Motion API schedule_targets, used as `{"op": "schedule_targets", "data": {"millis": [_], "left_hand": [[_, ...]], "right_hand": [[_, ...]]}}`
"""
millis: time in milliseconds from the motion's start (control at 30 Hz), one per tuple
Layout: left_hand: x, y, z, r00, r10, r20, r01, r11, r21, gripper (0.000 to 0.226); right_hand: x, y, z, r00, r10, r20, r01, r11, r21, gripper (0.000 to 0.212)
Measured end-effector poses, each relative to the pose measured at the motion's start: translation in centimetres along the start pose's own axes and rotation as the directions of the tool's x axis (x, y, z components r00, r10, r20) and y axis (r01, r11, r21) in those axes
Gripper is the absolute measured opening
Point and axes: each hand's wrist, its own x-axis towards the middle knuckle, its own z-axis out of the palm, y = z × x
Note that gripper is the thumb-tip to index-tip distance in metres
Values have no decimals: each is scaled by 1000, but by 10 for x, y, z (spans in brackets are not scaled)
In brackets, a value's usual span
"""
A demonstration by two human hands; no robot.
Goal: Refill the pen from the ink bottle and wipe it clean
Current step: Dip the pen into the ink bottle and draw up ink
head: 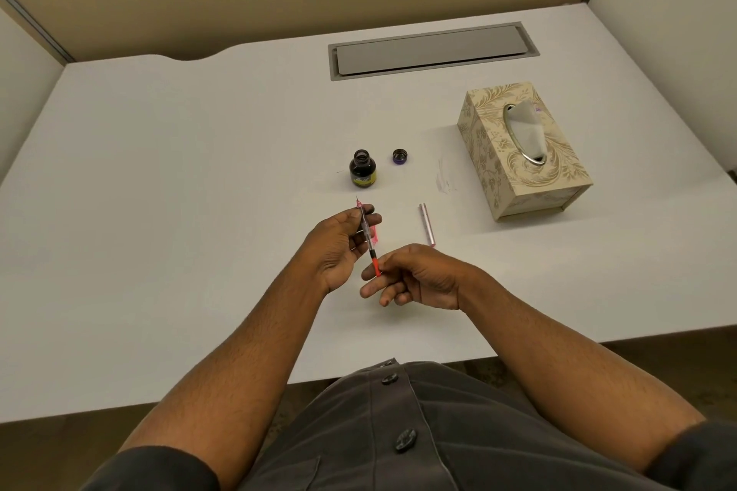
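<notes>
- White desk inside a beige-walled booth carries everything needed, with a grey cable hatch set into it at the back
- Left hand grips the pen around its clear front section, fingers curled round it, nib pointing away toward the ink bottle
- Right hand pinches the red knob at the pen's rear end between fingertips, the other fingers loosely curled below
- Ink bottle stands open just beyond the nib, its cap lying beside it to the right; the pen's barrel lies apart on the desk, right of the hands
- Step in hand looks like working the filler knob before dipping: I judge the piston should be run fully down first, so the pen can draw a full charge once the nib is under the ink
- Doing it well means keeping the left grip firm and turning only with the right fingertips, so the nib does not swing
- Bottle is small and open, so lowering the nib straight into the neck without knocking the rim is the care point
- Tissue box sits to the right within reach, a sheet standing up ready for the wipe afterwards
- Faint grey smears mark the desk between cap and box, so drips are a fair risk
</notes>
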Motion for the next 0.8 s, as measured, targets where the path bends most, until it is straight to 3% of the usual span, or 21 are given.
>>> {"op": "schedule_targets", "data": {"millis": [300,567,800], "left_hand": [[0,-2,-2,1000,3,3,-3,1000,18,25],[-1,-3,0,1000,6,11,-7,1000,24,25],[0,0,-3,999,34,32,-35,999,30,24]], "right_hand": [[-1,2,-1,999,-37,-19,36,997,-67,13],[-3,1,2,998,-63,-12,61,989,-138,14],[-3,1,2,995,-82,-62,76,992,-101,11]]}}
